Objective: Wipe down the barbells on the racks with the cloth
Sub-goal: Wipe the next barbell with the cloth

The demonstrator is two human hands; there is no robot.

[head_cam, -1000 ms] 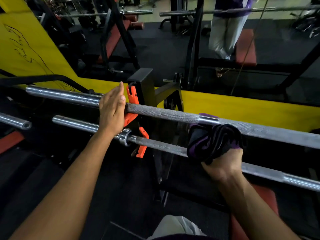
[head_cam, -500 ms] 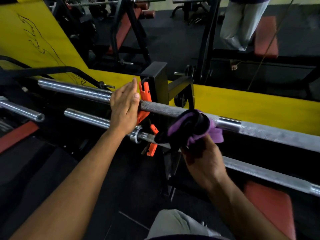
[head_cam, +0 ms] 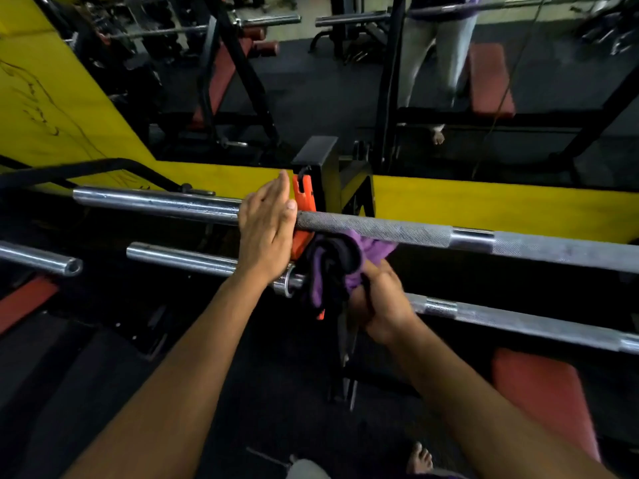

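Two steel barbells lie across a rack. The upper barbell runs from left to right, and my left hand rests on it with straight fingers beside the orange hook. The lower barbell sits nearer to me. My right hand grips a bunched purple and black cloth wrapped on the lower bar, right next to its collar and just under the upper bar.
A black rack post stands behind the orange hook, in front of a yellow wall. A third bar end pokes in at the left. A red bench pad lies at lower right. A person's legs stand in the mirror.
My right hand has slid the cloth leftward along the lower bar, from mid-shaft to the collar. My left hand has stayed on the upper bar.
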